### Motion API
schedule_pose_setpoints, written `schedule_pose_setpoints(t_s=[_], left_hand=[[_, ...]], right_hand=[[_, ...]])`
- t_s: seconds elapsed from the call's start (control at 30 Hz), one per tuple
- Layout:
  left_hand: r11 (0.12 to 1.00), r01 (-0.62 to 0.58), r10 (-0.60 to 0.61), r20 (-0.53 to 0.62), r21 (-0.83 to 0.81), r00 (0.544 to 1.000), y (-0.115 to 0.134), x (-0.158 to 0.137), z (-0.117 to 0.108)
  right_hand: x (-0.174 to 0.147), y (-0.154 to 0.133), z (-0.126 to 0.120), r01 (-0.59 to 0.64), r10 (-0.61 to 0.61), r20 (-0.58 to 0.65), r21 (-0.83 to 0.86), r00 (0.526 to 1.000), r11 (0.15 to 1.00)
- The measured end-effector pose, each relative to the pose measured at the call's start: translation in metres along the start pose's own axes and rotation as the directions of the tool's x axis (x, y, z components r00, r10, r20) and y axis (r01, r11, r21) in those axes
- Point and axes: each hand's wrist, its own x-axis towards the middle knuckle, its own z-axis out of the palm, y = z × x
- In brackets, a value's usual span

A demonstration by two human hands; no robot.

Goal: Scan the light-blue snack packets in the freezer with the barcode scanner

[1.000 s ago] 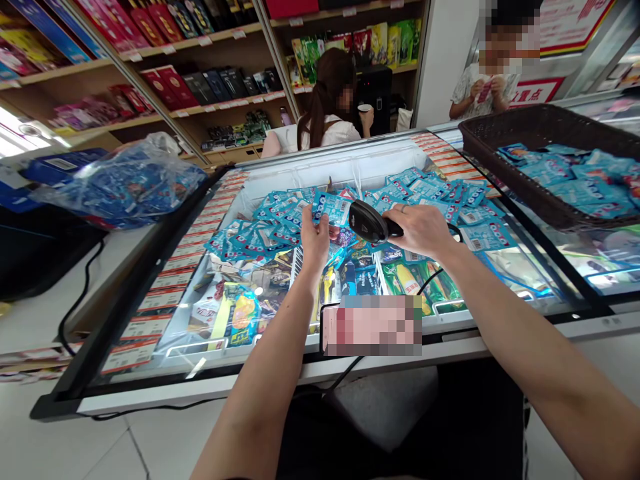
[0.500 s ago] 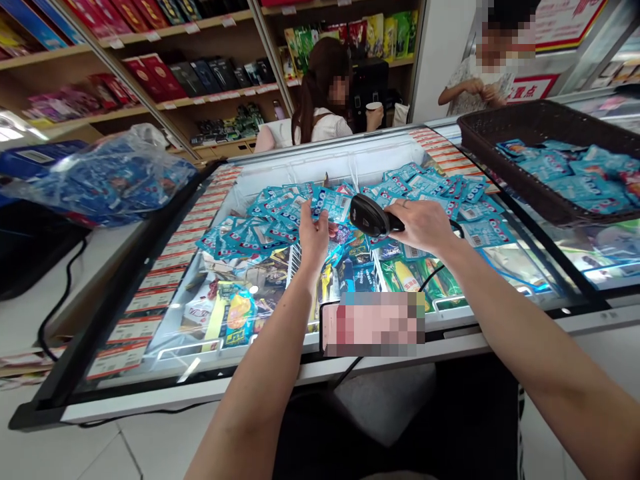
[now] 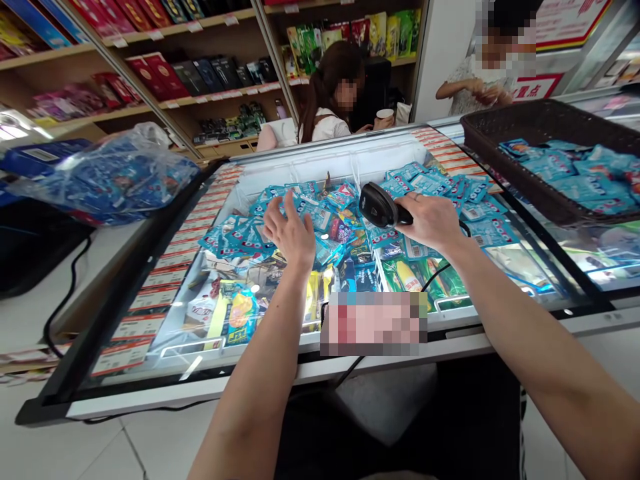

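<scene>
My right hand (image 3: 431, 220) is wrapped round the grip of a black barcode scanner (image 3: 379, 205), whose head points left over the chest freezer's glass top. My left hand (image 3: 291, 232) hovers above the left heap of blue snack packets (image 3: 240, 235), fingers spread and nothing visible in them. A loose blue packet (image 3: 323, 219) lies just right of that hand, between the two heaps. More blue packets (image 3: 433, 183) are piled beyond and beside my right hand. The scanner's cable runs down behind my right wrist.
A dark woven basket (image 3: 525, 190) with blue packets stands at the right. On the left sits a clear plastic bag (image 3: 125, 177) of blue packets. A phone with a blurred screen (image 3: 373, 325) rests on the freezer's front edge. Two people are beyond the freezer, one holding a cup (image 3: 385, 114).
My left hand has let go of a blue packet, moved left and spread its fingers. My right hand and the scanner have shifted slightly right. The seated person's cup has moved right.
</scene>
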Motion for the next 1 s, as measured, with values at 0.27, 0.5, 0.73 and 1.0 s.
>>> schedule_pose_setpoints(t_s=[0.27, 0.5, 0.73, 1.0], left_hand=[[0.912, -0.411, 0.374, 0.375, 0.021, 0.848, 0.009, -0.006, 0.011], [0.943, -0.326, 0.292, 0.295, 0.073, 0.910, 0.000, -0.007, 0.017], [0.927, -0.375, 0.358, 0.321, -0.010, 0.877, 0.015, -0.006, 0.013], [0.977, -0.215, 0.191, 0.492, -0.008, 0.849, 0.053, -0.021, 0.022]], right_hand=[[-0.001, 0.006, 0.002, -0.042, 0.042, -0.010, 0.009, 0.999, 0.999], [0.000, 0.008, 0.005, -0.095, 0.095, 0.014, -0.006, 0.995, 0.995], [0.000, 0.009, 0.006, -0.128, 0.128, -0.001, -0.007, 0.992, 0.992], [0.002, 0.011, 0.008, -0.141, 0.141, -0.008, -0.006, 0.990, 0.990]])
